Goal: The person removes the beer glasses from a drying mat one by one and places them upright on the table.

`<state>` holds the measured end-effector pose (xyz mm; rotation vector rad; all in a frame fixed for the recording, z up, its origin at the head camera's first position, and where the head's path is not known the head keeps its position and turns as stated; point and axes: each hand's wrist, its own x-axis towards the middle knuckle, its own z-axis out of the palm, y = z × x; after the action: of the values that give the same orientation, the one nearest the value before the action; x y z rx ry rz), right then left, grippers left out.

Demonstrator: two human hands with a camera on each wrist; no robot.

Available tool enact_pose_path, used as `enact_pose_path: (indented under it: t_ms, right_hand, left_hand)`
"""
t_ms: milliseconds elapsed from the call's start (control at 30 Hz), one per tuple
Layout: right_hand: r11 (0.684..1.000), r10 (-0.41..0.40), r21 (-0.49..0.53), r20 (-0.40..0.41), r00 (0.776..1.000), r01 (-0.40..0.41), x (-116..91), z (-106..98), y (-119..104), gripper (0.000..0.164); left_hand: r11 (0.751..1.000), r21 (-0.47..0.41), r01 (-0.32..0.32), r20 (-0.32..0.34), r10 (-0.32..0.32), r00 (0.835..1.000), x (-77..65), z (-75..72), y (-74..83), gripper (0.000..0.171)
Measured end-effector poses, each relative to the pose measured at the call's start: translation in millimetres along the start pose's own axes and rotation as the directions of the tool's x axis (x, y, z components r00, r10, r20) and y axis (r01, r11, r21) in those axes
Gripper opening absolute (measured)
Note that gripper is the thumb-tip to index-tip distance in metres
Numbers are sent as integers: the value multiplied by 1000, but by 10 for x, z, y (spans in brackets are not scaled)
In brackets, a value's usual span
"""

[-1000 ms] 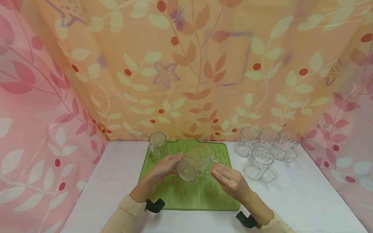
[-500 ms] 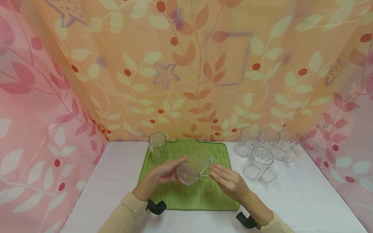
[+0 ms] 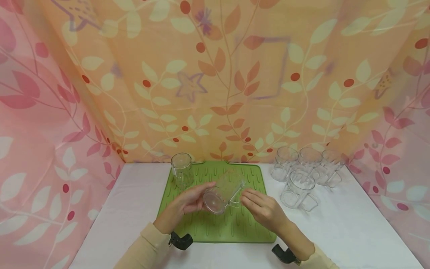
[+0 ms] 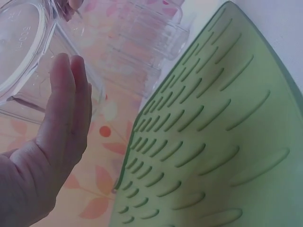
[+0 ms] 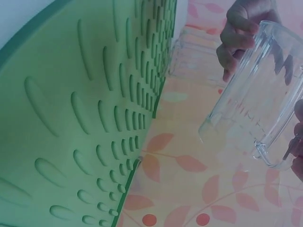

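Observation:
Above the green mat, a clear glass mug (image 3: 220, 196) is held tilted, its base toward me at lower left and its mouth pointing away, up and right. My left hand (image 3: 189, 200) grips the mug's body near the base, thumb on the upper side. In the left wrist view, two fingers (image 4: 59, 94) of that hand lie along the glass. My right hand (image 3: 263, 209) holds the handle with bent fingers; the right wrist view shows only part of this hand (image 5: 298, 146) at its edge. Another glass mug (image 3: 182, 173) stands on the mat's far left corner.
The ridged green drying mat (image 3: 235, 226) lies on a white table (image 3: 111, 224). Several clear glass mugs stand in a group at the right, the nearest mug (image 3: 297, 190) with its handle toward the front right. A patterned cloth (image 3: 215, 112) rises behind the table.
The held mug has tipped slightly and its base has come a little lower and left. My left hand has shifted with it. In the last half second hardly anything has moved.

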<state>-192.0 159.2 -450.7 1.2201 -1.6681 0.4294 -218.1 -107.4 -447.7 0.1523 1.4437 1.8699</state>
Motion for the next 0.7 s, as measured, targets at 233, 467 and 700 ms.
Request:
enact_pose_path:
  t_ms: [233,467,700]
  right_hand:
    - [992,104,67,61,993,-108,22,-24,-2,25]
    - [973,180,120,143,973,-197,0,-53,25,24]
    - [947,245,155,217,945,-281,0,-86,47,31]
  left_hand:
    - [999,2,-32,-21,32,999,-10,5,-7,52]
    - [998,4,-68,-52,68,996,-21,21,-4,43]
    - [994,-26,-108,-69,106,992,-42,23,-15,29]
